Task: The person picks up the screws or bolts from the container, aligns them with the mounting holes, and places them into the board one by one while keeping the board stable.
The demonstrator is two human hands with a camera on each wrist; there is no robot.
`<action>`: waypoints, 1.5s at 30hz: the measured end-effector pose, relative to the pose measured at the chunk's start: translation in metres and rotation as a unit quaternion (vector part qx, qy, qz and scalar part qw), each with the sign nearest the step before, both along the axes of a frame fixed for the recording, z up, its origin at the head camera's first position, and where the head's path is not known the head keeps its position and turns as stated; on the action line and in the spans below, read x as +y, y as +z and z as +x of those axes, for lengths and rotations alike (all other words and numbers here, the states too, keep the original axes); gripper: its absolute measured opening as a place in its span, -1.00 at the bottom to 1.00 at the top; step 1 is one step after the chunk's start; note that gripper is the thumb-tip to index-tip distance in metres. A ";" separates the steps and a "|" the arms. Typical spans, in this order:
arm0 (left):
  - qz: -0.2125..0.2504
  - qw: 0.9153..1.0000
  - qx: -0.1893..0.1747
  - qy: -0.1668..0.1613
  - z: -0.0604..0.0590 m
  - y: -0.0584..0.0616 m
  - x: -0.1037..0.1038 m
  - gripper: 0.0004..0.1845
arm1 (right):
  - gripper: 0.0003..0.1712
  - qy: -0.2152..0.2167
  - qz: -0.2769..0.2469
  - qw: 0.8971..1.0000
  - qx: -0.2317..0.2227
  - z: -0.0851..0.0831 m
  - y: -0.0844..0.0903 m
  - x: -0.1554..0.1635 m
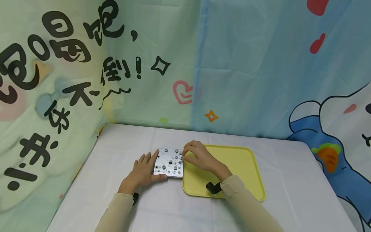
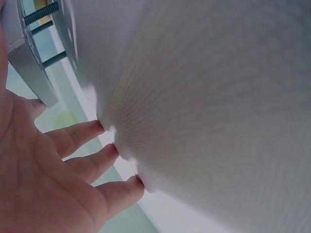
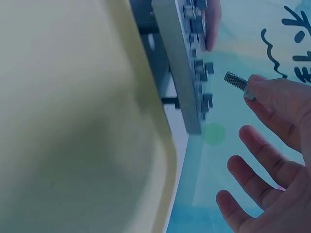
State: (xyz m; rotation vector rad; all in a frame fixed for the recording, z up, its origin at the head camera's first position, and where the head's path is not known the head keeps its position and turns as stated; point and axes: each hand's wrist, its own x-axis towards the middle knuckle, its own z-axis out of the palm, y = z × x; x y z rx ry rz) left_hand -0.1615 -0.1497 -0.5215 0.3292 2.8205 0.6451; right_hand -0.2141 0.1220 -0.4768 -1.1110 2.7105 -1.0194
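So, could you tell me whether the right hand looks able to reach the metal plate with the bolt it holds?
Probably yes: the right hand pinches the bolt just above the metal plate, nothing between them.
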 end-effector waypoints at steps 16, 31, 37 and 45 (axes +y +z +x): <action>0.000 1.000 -0.003 -0.004 0.000 0.001 -0.001 0.20 | -0.93 0.006 0.064 0.998 0.022 -0.002 -0.003 -0.036; 0.000 1.000 -0.005 -0.005 -0.001 0.001 -0.002 0.20 | -0.95 0.002 0.089 0.996 0.005 -0.002 -0.008 -0.046; 0.001 1.000 0.001 -0.007 -0.001 0.001 -0.002 0.19 | -0.95 0.006 0.091 0.996 0.007 -0.001 -0.009 -0.047; 0.000 1.000 -0.001 -0.004 -0.001 0.000 -0.002 0.20 | -0.93 0.004 0.088 0.996 0.003 0.001 -0.007 -0.046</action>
